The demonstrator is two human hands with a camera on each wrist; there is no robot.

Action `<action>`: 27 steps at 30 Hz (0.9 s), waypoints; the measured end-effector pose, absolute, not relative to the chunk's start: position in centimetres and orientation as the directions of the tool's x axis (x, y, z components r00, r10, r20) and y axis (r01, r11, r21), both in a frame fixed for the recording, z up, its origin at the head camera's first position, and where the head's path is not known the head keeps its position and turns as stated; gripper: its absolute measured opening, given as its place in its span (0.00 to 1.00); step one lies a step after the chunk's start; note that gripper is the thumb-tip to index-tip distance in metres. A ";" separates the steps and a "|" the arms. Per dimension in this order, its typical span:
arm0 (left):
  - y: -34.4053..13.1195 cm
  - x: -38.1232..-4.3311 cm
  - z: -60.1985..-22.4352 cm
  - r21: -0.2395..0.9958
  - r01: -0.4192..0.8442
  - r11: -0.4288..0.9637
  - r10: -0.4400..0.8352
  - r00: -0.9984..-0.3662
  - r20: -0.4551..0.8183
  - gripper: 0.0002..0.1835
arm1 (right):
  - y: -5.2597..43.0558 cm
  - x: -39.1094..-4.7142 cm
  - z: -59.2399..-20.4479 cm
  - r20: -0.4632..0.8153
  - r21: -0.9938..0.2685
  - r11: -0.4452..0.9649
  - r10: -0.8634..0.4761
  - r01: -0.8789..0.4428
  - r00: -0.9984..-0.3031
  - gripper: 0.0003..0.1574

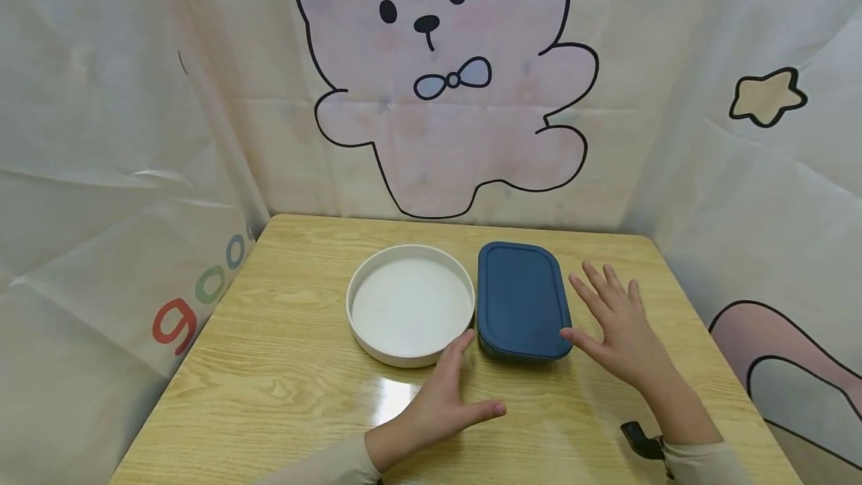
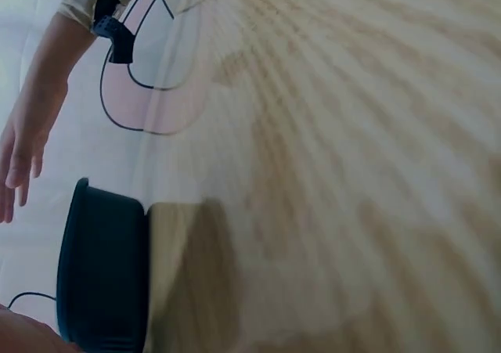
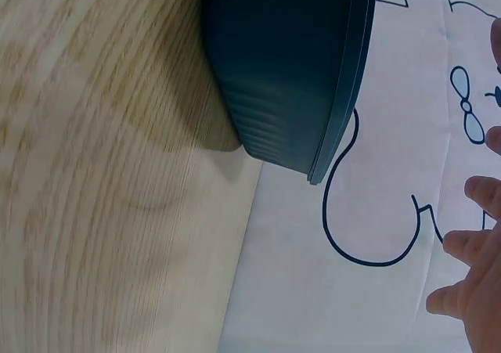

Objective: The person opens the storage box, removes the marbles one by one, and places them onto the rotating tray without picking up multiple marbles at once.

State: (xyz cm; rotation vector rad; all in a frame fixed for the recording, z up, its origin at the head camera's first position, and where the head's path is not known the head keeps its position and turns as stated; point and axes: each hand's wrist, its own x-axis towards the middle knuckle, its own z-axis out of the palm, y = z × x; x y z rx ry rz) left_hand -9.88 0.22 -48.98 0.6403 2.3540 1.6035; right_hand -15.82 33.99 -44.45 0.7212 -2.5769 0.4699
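A dark blue lidded food container (image 1: 524,299), roughly rectangular with rounded corners, stands on the table just right of a shallow white round dish (image 1: 412,305). My left hand (image 1: 441,406) is in front of both, thumb spread from the straight fingers. Its fingertips come up to the dish's front right rim; contact is unclear. Over the container's right side, my right hand (image 1: 616,328) has its fingers spread, with the thumb by the lid's edge. In the right wrist view the ribbed side of the container (image 3: 286,71) shows, apart from the fingers (image 3: 470,247).
The wood-grain table (image 1: 269,365) has fabric on three sides. Behind it hangs a cloth with a pink bear drawing (image 1: 438,118). A black piece (image 1: 642,441) is strapped at the right wrist and sticks out over the table.
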 end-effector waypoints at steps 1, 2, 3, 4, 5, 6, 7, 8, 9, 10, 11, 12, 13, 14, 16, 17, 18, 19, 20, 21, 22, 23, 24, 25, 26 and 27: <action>0.4 -9.9 -49.2 0.923 0.229 0.308 0.469 -0.881 0.062 0.59 | 33.9 -15.8 -44.5 0.477 -0.209 0.805 -0.412 -0.555 -0.776 0.60; 0.7 -9.9 -49.4 0.923 0.230 0.308 0.470 -0.881 0.062 0.59 | 33.8 -15.7 -44.6 0.476 -0.213 0.803 -0.413 -0.557 -0.777 0.60; 0.9 -10.0 -49.7 0.922 0.225 0.314 0.470 -0.881 0.055 0.60 | 33.8 -15.7 -44.6 0.476 -0.217 0.799 -0.415 -0.560 -0.776 0.60; 1.1 -10.0 -49.9 0.922 0.220 0.318 0.469 -0.882 0.049 0.61 | 33.7 -15.6 -44.7 0.474 -0.220 0.797 -0.417 -0.563 -0.775 0.61; 1.3 -10.0 -50.1 0.921 0.216 0.324 0.469 -0.882 0.042 0.62 | 33.6 -15.6 -44.7 0.473 -0.224 0.795 -0.418 -0.565 -0.776 0.61; 1.4 -10.0 -50.2 0.920 0.209 0.331 0.468 -0.883 0.033 0.62 | 33.5 -15.5 -44.7 0.472 -0.228 0.792 -0.418 -0.566 -0.776 0.61; 1.6 -10.0 -50.4 0.919 0.205 0.336 0.467 -0.884 0.026 0.63 | 33.4 -15.5 -44.7 0.471 -0.232 0.790 -0.420 -0.568 -0.776 0.61; 1.7 -10.0 -50.5 0.918 0.200 0.343 0.465 -0.885 0.020 0.64 | 33.4 -15.4 -44.7 0.470 -0.235 0.787 -0.422 -0.570 -0.775 0.61; 1.8 -10.1 -50.7 0.916 0.198 0.349 0.462 -0.887 0.016 0.64 | 33.3 -15.4 -44.7 0.469 -0.238 0.783 -0.425 -0.574 -0.774 0.61; 1.9 -10.1 -50.8 0.915 0.193 0.355 0.458 -0.889 0.010 0.63 | 33.2 -15.3 -44.6 0.466 -0.242 0.781 -0.426 -0.575 -0.775 0.61; 2.0 -10.2 -51.0 0.915 0.187 0.357 0.455 -0.891 0.004 0.63 | 33.1 -15.3 -44.6 0.465 -0.246 0.779 -0.427 -0.577 -0.776 0.61; 2.1 -10.3 -51.1 0.916 0.184 0.355 0.453 -0.892 0.004 0.63 | 33.0 -15.2 -44.6 0.463 -0.250 0.777 -0.428 -0.578 -0.776 0.61; 2.2 -10.4 -51.2 0.919 0.177 0.351 0.453 -0.892 -0.001 0.63 | 32.9 -15.1 -44.6 0.462 -0.255 0.774 -0.428 -0.579 -0.776 0.61; 2.4 -10.5 -51.3 0.923 0.169 0.345 0.452 -0.892 -0.005 0.62 | 32.8 -15.1 -44.6 0.463 -0.258 0.772 -0.429 -0.581 -0.776 0.61; 2.7 -10.7 -51.5 0.932 0.147 0.331 0.447 -0.894 -0.017 0.62 | 32.7 -14.9 -44.6 0.463 -0.260 0.769 -0.432 -0.585 -0.774 0.61; 2.9 -10.8 -51.6 0.936 0.136 0.324 0.444 -0.896 -0.024 0.62 | 32.6 -14.9 -44.6 0.461 -0.261 0.766 -0.435 -0.587 -0.773 0.61; 3.0 -11.0 -51.7 0.940 0.127 0.317 0.439 -0.898 -0.026 0.62 | 32.4 -14.9 -44.6 0.459 -0.261 0.764 -0.440 -0.591 -0.772 0.61; 3.2 -11.1 -51.8 0.945 0.111 0.308 0.432 -0.901 -0.035 0.61 | 32.3 -14.9 -44.6 0.456 -0.262 0.761 -0.445 -0.594 -0.771 0.61; 3.3 -11.2 -51.8 0.950 0.097 0.296 0.425 -0.904 -0.040 0.61 | 32.2 -14.9 -44.7 0.452 -0.260 0.758 -0.452 -0.598 -0.769 0.61; 3.4 -11.4 -51.9 0.954 0.088 0.288 0.416 -0.908 -0.042 0.61 | 32.0 -14.9 -44.7 0.449 -0.261 0.754 -0.458 -0.602 -0.768 0.61; 3.6 -11.5 -52.0 0.957 0.079 0.280 0.408 -0.912 -0.045 0.61 | 31.9 -14.9 -44.8 0.444 -0.264 0.752 -0.461 -0.604 -0.769 0.61; 3.7 -11.7 -52.1 0.959 0.071 0.274 0.400 -0.915 -0.046 0.61 | 31.8 -14.8 -44.8 0.439 -0.270 0.748 -0.464 -0.606 -0.769 0.61; 3.8 -11.8 -52.2 0.962 0.065 0.266 0.391 -0.919 -0.046 0.60 | 31.7 -14.8 -44.9 0.437 -0.275 0.745 -0.466 -0.608 -0.769 0.61; 4.0 -12.0 -52.3 0.964 0.060 0.260 0.379 -0.924 -0.044 0.60 | 31.6 -14.8 -44.9 0.434 -0.279 0.742 -0.469 -0.610 -0.769 0.61; 4.1 -12.2 -52.3 0.964 0.060 0.257 0.366 -0.930 -0.040 0.60 | 31.5 -14.8 -45.0 0.432 -0.281 0.739 -0.472 -0.612 -0.769 0.61; 4.3 -12.3 -52.4 0.964 0.062 0.257 0.351 -0.936 -0.034 0.59 | 31.4 -14.7 -45.1 0.428 -0.284 0.738 -0.474 -0.612 -0.769 0.61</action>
